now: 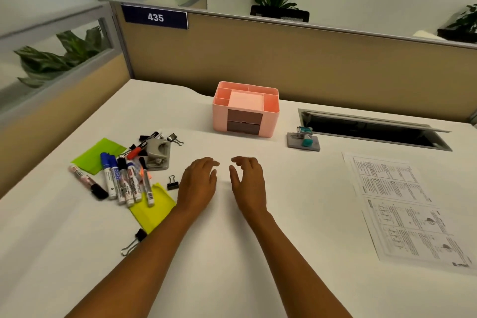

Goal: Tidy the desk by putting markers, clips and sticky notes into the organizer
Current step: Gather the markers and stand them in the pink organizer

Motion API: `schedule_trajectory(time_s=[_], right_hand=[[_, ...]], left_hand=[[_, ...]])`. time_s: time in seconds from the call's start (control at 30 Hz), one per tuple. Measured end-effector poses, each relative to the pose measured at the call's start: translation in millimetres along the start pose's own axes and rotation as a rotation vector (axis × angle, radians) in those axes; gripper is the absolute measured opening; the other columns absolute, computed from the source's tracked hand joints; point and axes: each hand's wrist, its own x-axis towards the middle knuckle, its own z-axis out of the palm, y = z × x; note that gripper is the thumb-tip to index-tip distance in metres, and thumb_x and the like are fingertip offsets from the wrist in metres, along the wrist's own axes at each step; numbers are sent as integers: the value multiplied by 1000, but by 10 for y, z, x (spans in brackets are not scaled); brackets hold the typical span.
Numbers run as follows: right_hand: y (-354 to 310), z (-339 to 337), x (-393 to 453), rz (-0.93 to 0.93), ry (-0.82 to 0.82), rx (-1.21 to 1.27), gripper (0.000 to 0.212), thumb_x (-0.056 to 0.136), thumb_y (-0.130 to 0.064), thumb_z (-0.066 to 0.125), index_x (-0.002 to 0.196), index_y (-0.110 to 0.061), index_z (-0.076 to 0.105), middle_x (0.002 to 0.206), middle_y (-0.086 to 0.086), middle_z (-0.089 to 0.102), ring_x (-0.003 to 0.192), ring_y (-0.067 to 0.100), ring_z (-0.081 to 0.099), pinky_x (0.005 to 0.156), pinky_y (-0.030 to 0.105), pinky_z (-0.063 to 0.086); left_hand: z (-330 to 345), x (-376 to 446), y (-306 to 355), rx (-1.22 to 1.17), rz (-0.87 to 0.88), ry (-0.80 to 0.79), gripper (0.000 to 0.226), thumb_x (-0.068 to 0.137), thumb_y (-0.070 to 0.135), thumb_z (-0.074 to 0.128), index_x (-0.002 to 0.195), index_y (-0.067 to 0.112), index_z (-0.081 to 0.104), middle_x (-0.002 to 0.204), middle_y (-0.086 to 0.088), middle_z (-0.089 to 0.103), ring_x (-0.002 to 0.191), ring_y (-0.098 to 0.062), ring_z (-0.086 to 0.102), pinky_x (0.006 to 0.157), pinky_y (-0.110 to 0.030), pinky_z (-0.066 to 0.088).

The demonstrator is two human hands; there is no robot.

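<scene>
A pink organizer (271, 121) with top compartments and two grey-brown drawers stands at the back middle of the white desk. To the left lies a heap of markers (124, 181) across two green sticky note pads (99, 153) (154, 210). Black binder clips lie nearby: one (172, 183) beside my left hand, one (134, 241) near my left forearm, one (175, 139) behind the heap. My left hand (198, 183) and my right hand (249, 182) hover side by side over the desk's middle, fingers loosely curved, holding nothing.
A grey hole punch (158, 155) sits in the marker heap. A stapler with a teal part (304, 140) lies right of the organizer, before an open cable slot (374, 128). Printed sheets (402, 206) cover the right side. Partition walls (284, 54) bound the desk behind and left.
</scene>
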Motion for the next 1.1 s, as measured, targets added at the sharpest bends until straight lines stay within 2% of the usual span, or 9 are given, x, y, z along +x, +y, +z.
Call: schedule_trajectory(time_s=[0.23, 0.37, 0.47, 0.57, 0.67, 0.9, 1.1], right_hand=[[-407, 497, -124, -102, -372, -119, 35, 95, -21, 47, 130, -16, 51, 134, 6, 48, 123, 22, 43, 96, 31, 41], [-545, 730, -211, -165, -520, -192, 41, 95, -25, 48, 135, -16, 46, 143, 9, 41, 129, 25, 38, 103, 34, 35], [-589, 862, -261, -247, -548, -256, 47, 95, -35, 46, 139, -18, 41, 149, 9, 34, 136, 26, 31, 109, 35, 28], [-575, 966, -302, -294, -560, -310, 52, 96, -45, 39, 144, -23, 34, 154, 8, 25, 141, 25, 22, 113, 37, 23], [-554, 1030, -318, -327, -570, -344, 53, 96, -48, 35, 145, -26, 30, 156, 7, 21, 143, 24, 19, 115, 38, 20], [-534, 1004, -315, -283, -549, -272, 48, 99, -42, 32, 140, -19, 43, 153, 7, 29, 141, 23, 25, 114, 35, 24], [-573, 991, -325, -230, -454, -232, 41, 101, -32, 31, 133, -13, 49, 145, 10, 40, 134, 23, 35, 109, 31, 29]], left_hand=[[-409, -47, -441, 52, -164, 145, 27, 85, 0, 52, 108, 4, 65, 115, -15, 64, 111, -32, 57, 95, -40, 41], [-527, -107, -684, 158, -329, 204, 34, 83, 0, 53, 116, 3, 60, 124, -19, 58, 117, -36, 50, 100, -44, 36], [-563, -169, -854, 226, -472, 227, 41, 88, 11, 54, 128, 3, 50, 140, -21, 44, 133, -36, 34, 111, -47, 23], [-561, -227, -979, 219, -596, 223, 50, 91, 27, 52, 136, 8, 43, 150, -20, 29, 141, -36, 19, 115, -51, 11], [-510, -254, -1049, 215, -616, 175, 48, 94, 35, 45, 137, 13, 43, 152, -19, 26, 142, -35, 16, 116, -51, 6], [-441, -250, -1003, 196, -535, 166, 46, 93, 32, 48, 136, 17, 45, 150, -19, 30, 140, -38, 22, 111, -50, 21], [-416, -295, -955, 129, -467, 213, 37, 96, 20, 43, 132, 14, 51, 145, -16, 42, 134, -37, 30, 109, -46, 26]])
